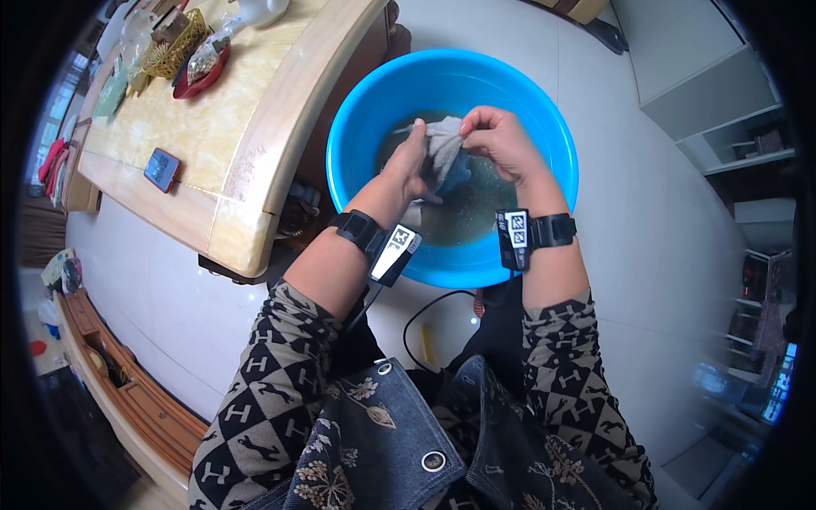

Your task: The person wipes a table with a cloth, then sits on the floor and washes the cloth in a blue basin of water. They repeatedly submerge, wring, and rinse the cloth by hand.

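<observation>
A round blue plastic basin (446, 271) stands on the floor in front of me, with murky water (475, 204) in its bottom. Both hands are inside its rim, above the water. Bunched grey cloth (444, 146) hangs between them. My right hand (503, 143) pinches the cloth's upper right edge between thumb and fingers. On the other side, my left hand (409, 162) grips it with the thumb pointing up; its fingers are partly hidden by the cloth. A bluish piece of cloth (456, 182) shows just below, partly in the water.
To the left is a stone-topped table (255, 127) with a phone (162, 170), a red dish (204, 80), a yellow woven basket (182, 44) and plastic bags. A cable (408, 325) loops below the basin. White cabinets (695, 83) line the right side. A wooden cabinet (127, 382) lies lower left.
</observation>
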Motion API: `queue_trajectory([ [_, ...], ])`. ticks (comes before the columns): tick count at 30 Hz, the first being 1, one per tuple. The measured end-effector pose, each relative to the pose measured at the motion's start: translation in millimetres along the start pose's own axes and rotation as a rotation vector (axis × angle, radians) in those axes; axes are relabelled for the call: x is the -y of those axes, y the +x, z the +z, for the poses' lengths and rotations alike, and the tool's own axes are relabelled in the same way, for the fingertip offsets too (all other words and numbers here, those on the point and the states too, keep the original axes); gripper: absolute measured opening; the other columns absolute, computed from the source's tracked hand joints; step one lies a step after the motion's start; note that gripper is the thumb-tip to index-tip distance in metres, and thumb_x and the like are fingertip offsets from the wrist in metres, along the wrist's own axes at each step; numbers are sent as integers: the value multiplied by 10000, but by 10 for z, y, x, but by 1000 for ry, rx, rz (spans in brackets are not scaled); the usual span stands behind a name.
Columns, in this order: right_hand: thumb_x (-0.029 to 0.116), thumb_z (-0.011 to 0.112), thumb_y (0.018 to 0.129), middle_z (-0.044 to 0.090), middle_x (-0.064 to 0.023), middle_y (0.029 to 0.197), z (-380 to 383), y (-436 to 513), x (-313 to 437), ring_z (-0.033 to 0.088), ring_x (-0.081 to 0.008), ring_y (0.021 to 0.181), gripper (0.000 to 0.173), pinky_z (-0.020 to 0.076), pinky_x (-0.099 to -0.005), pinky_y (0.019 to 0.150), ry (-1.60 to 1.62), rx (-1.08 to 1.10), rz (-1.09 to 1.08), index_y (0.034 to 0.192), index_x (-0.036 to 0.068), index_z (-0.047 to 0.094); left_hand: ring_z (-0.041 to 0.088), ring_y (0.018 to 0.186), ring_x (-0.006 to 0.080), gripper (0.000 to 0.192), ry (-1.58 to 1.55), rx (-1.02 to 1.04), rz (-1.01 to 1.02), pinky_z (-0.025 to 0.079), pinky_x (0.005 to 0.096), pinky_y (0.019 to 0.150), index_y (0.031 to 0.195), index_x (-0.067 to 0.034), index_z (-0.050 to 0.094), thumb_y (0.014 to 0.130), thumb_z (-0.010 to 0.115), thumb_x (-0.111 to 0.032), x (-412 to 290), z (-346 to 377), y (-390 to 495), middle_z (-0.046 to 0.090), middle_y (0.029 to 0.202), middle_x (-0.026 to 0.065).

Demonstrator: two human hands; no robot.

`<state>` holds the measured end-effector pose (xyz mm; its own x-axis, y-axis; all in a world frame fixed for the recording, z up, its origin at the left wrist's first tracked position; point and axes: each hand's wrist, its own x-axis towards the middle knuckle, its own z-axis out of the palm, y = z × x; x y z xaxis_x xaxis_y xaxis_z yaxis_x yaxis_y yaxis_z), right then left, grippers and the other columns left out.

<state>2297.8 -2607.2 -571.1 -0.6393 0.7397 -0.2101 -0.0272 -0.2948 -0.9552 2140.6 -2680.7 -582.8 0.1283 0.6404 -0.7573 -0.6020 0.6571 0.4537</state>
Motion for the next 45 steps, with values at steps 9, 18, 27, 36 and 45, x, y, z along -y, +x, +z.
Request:
queue_trajectory([
  [9, 49, 547, 822, 618, -105, 966, 124, -118, 234, 586, -253, 989, 122, 450, -434, 959, 808, 123, -173, 928, 24, 600, 367, 1324, 364, 795, -340, 16, 225, 252, 652, 1042, 1391, -141, 413, 890, 250, -737, -23, 33, -21, 417, 1431, 143],
  [18, 224, 700, 858, 634, -117, 1055, 425, 17, -180, 610, -199, 952, 232, 490, -323, 822, 429, -309, 70, 945, 36, 596, 581, 1101, 353, 572, -443, 39, 364, 482, 506, 935, 1209, -14, 506, 939, 493, -519, 45, -35, 300, 563, 1221, 190],
  [27, 291, 535, 922, 617, -279, 1014, 694, 28, -370, 581, -439, 970, 313, 463, -467, 850, -499, -511, 61, 988, -14, 571, 635, 941, 331, 369, -308, -156, 236, 528, 494, 824, 1173, -29, 519, 1001, 451, -348, 157, -312, 564, 614, 1105, 171],
  [36, 284, 547, 909, 623, -289, 894, 921, -125, -390, 602, -447, 883, 300, 471, -494, 790, -729, -414, -268, 944, -11, 586, 608, 940, 294, 308, -235, -82, 195, 498, 461, 847, 1036, -101, 561, 1022, 384, -352, 73, -372, 442, 631, 1030, 122],
  [45, 316, 541, 907, 559, -273, 1054, 861, -167, -282, 573, -439, 951, 322, 471, -493, 841, -692, -452, -167, 1001, 13, 590, 628, 865, 299, 315, -249, -50, 299, 524, 486, 769, 1077, -33, 543, 1001, 460, -328, 101, -320, 477, 632, 998, 141],
])
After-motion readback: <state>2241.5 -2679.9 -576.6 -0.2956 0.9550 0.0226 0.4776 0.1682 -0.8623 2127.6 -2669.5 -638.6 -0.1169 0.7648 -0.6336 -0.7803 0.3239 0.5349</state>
